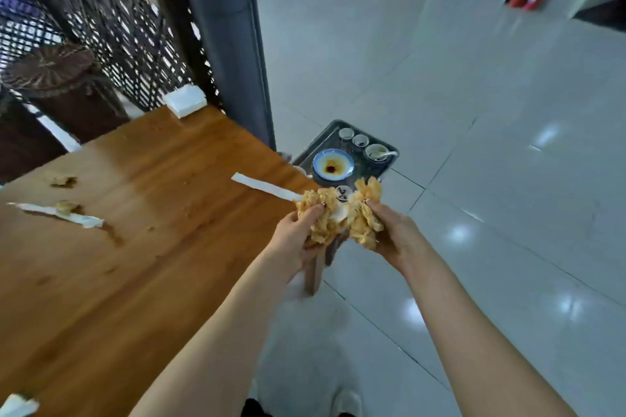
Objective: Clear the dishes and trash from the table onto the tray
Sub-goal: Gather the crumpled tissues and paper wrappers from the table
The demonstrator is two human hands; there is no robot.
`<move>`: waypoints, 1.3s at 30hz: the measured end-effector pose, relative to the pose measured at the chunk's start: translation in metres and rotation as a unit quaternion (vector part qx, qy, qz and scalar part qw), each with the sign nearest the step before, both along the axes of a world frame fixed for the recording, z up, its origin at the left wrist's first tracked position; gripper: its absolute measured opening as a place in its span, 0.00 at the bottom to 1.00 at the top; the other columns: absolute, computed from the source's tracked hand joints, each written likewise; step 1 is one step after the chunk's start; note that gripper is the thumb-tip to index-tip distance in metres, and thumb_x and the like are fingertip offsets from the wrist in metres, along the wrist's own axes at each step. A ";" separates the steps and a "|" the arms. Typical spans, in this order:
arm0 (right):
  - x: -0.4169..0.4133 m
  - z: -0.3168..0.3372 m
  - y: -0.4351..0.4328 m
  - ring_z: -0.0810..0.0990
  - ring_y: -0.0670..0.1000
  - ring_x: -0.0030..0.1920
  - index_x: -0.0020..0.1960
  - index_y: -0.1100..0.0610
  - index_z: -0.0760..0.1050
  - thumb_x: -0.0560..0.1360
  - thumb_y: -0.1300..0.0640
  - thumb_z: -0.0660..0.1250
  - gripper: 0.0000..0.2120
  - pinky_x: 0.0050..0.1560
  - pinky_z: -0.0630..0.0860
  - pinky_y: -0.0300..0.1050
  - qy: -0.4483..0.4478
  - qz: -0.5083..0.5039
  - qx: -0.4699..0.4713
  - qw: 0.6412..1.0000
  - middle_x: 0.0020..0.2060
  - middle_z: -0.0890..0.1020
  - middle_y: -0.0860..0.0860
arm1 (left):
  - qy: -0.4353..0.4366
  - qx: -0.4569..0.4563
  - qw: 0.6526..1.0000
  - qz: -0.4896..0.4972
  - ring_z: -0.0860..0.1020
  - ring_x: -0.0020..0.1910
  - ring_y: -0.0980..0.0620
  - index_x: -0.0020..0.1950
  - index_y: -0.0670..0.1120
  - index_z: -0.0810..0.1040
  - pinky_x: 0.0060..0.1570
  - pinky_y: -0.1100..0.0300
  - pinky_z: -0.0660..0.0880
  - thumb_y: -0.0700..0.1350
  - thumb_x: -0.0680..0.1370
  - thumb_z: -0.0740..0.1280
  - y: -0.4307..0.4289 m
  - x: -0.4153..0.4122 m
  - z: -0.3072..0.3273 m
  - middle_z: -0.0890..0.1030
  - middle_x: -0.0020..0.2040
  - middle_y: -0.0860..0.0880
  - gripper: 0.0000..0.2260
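A crumpled wad of orange-stained paper (327,223) is held in the air just past the near right corner of the worktop (135,247), its long axis running left to right between the two hands. The fingers of the left hand (298,234) are curled tight on its left part, and those of the right hand (393,234) are clamped on its right part. Just beyond the wad and lower down, a dark tray (325,135) is seen carrying a blue-rimmed plate (333,164) with brown sauce, two small cups (360,140) and a bowl (376,152) with a spoon (389,155). A white paper strip (264,185) is left on the worktop, one end pointed toward the hands. A second torn wrapper (57,213) lies farther left.
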State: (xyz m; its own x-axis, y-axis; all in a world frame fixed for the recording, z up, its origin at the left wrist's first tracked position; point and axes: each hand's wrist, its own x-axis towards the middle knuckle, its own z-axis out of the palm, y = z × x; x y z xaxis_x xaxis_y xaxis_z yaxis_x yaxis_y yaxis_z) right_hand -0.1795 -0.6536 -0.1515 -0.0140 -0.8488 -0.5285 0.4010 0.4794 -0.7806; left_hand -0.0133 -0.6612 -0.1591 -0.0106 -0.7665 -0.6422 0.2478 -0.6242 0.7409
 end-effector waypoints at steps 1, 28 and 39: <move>-0.014 -0.001 0.002 0.81 0.48 0.28 0.42 0.58 0.76 0.75 0.58 0.66 0.05 0.27 0.76 0.40 0.008 -0.003 -0.002 1.000 0.28 0.82 0.51 | -0.003 -0.001 1.000 -0.008 0.80 0.49 0.46 0.58 0.44 0.75 0.53 0.49 0.78 0.49 0.76 0.69 0.000 -0.015 0.000 0.81 0.49 0.45 0.14; -0.108 -0.046 -0.253 0.83 0.53 0.37 0.55 0.64 0.77 0.62 0.54 0.74 0.25 0.46 0.81 0.52 0.001 0.047 0.032 0.998 0.40 0.84 0.56 | 0.035 0.028 0.999 0.008 0.80 0.47 0.47 0.50 0.45 0.75 0.47 0.51 0.79 0.45 0.77 0.68 -0.234 -0.108 -0.026 0.81 0.47 0.45 0.05; -0.104 -0.078 -0.353 0.83 0.55 0.38 0.48 0.63 0.78 0.63 0.55 0.72 0.17 0.48 0.80 0.55 -0.025 0.171 0.059 0.983 0.39 0.84 0.56 | 0.038 0.083 0.987 0.128 0.79 0.47 0.46 0.49 0.44 0.76 0.53 0.46 0.78 0.45 0.75 0.71 -0.294 -0.105 -0.052 0.79 0.49 0.44 0.08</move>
